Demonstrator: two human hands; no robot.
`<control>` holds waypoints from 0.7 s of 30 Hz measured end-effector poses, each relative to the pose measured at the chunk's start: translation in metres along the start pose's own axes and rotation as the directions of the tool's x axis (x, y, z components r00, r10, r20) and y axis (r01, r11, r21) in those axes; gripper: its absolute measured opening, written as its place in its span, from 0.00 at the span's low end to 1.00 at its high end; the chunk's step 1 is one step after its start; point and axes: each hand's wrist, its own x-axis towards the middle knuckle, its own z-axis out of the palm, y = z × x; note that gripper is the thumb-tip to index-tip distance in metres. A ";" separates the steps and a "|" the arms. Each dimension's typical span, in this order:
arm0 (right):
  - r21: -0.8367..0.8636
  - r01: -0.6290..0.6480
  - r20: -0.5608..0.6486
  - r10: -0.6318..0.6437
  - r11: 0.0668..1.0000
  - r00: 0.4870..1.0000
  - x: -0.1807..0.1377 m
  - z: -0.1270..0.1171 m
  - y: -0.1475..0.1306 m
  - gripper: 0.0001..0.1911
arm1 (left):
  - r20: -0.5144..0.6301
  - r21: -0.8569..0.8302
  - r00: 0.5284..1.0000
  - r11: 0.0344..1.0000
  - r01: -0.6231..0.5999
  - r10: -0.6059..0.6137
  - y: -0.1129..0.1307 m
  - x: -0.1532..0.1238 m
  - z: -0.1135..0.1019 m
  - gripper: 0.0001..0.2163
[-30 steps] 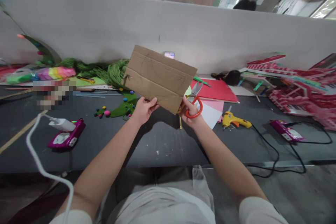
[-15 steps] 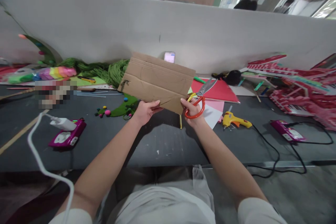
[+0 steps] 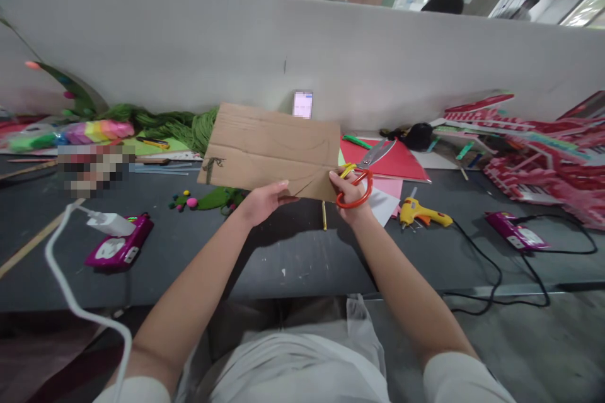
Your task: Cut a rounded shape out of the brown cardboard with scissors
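A brown cardboard sheet [image 3: 269, 148] with creases and faint pencil lines hangs above the dark table [image 3: 293, 252]. My left hand [image 3: 265, 200] grips its near edge from below. My right hand [image 3: 350, 194] holds red-handled scissors [image 3: 362, 175] at the sheet's right near corner, the blades pointing up and right, beside the card. A short cut shows in the near edge between my hands.
A yellow glue gun [image 3: 420, 215] lies right of my right hand, next to red and pink paper sheets [image 3: 392, 164]. Magenta power strips [image 3: 118, 245] [image 3: 515, 233] with cables flank me. Green yarn [image 3: 189, 126] and pompoms sit at the back left, red paper crafts [image 3: 543, 151] at the right.
The cardboard has tilted flatter and swung left, its far edge dropping. The scissors' blades moved from under the card's right edge out to its right side.
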 end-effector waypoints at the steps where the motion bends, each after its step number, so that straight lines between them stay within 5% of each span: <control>1: 0.010 -0.007 -0.014 0.007 1.000 1.000 0.002 -0.003 -0.002 0.23 | 0.063 0.018 0.998 1.000 -0.021 0.020 0.004 -0.003 -0.003 0.16; 6: 0.071 -0.044 -0.020 0.046 0.997 0.999 0.012 -0.022 -0.020 0.19 | 0.258 -0.093 0.950 0.983 -0.157 0.176 0.045 -0.030 -0.037 0.43; 8: 0.057 -0.090 0.006 0.090 0.994 0.996 0.016 -0.030 -0.027 0.18 | 0.155 -0.110 0.952 0.962 -0.251 0.266 0.060 -0.039 -0.050 0.51; 10: 0.025 -0.125 0.014 0.125 0.992 0.992 0.018 -0.036 -0.030 0.19 | 0.066 -0.028 0.974 0.976 -0.217 0.219 0.067 -0.041 -0.058 0.55; 16: 0.011 -0.077 0.004 0.077 0.997 0.997 0.022 -0.037 -0.023 0.19 | -0.361 0.242 0.930 0.970 0.023 0.068 0.056 -0.017 -0.059 0.27; 21: 0.093 -0.046 -0.094 0.055 0.995 0.994 0.034 -0.046 -0.023 0.18 | -0.457 0.122 0.881 0.990 -0.073 0.122 0.057 -0.011 -0.058 0.18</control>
